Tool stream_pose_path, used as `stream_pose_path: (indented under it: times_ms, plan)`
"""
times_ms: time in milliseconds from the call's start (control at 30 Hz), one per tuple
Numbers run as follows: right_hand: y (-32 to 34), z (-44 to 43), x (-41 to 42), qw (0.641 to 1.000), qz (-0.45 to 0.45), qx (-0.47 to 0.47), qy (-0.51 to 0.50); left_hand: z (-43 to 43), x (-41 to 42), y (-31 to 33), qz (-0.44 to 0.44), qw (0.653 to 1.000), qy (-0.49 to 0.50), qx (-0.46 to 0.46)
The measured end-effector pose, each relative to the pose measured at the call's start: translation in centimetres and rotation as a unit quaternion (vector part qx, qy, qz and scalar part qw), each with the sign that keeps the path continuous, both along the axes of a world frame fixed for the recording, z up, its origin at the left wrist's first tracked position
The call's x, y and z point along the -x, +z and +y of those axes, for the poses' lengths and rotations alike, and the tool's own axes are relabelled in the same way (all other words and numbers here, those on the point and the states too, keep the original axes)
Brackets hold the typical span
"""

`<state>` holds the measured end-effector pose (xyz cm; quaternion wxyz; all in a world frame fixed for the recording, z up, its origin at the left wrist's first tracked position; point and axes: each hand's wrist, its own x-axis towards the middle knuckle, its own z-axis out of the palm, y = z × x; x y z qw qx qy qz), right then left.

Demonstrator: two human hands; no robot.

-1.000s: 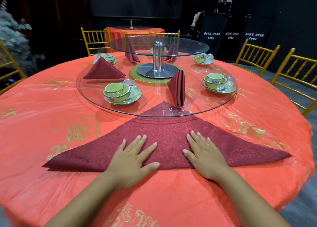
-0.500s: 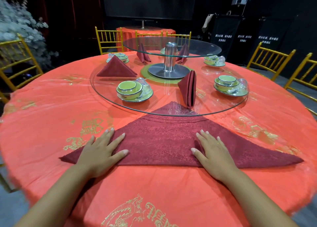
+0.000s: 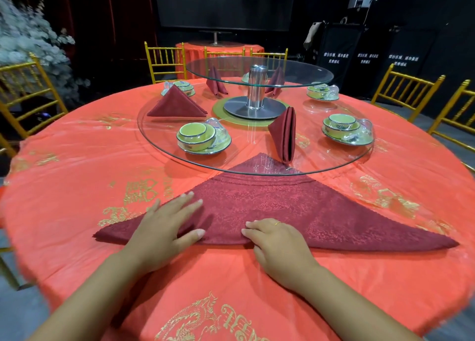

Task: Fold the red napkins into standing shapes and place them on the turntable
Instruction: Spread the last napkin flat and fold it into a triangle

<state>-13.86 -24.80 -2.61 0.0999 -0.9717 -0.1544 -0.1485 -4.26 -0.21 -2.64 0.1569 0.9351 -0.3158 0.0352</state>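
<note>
A dark red napkin (image 3: 277, 207) lies flat on the orange tablecloth as a wide triangle, its tip under the rim of the glass turntable (image 3: 359, 158). My left hand (image 3: 164, 227) rests flat on its left part, fingers spread. My right hand (image 3: 277, 240) sits at the middle of the near folded edge with fingers curled onto the cloth. On the turntable stand folded red napkins: one upright (image 3: 284, 134) near the front, one tent-shaped (image 3: 176, 104) at the left, and two (image 3: 216, 82) behind the steel post.
Green bowl-and-saucer sets with glass cups (image 3: 200, 137) (image 3: 344, 128) stand on the turntable. A smaller glass tier (image 3: 257, 73) sits on a steel post (image 3: 255, 88). Gold chairs (image 3: 403, 91) ring the round table (image 3: 77, 165). White flowers (image 3: 25, 44) stand at the far left.
My left hand slid from the napkin's left corner back toward the middle. My right hand drew back to the near edge and curled its fingers. The view moved slightly.
</note>
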Motion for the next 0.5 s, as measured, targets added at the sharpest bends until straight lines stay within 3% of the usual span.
stream_pose_path:
  times_ms: [67,200,300,400,500]
  plan:
    - [-0.2,-0.4,-0.1,0.999,0.012,-0.038,0.007,-0.3,1.2,0.4,0.017,0.995,-0.077,0.061]
    - [-0.2,-1.8,0.2,0.991,0.051,-0.121,-0.003,-0.1,2.1,1.3,-0.107,0.983,-0.147,0.038]
    - [0.1,-2.9,0.7,0.985,0.086,-0.147,0.018,1.3,1.5,2.4,-0.096,0.989,-0.105,0.029]
    - [0.4,-4.0,1.5,0.973,0.134,-0.178,0.053,3.2,0.2,4.2,0.000,0.996,-0.001,0.095]
    - [0.9,-4.8,2.3,0.953,0.177,-0.235,0.072,4.1,-1.2,6.0,0.026,0.986,0.037,0.161]
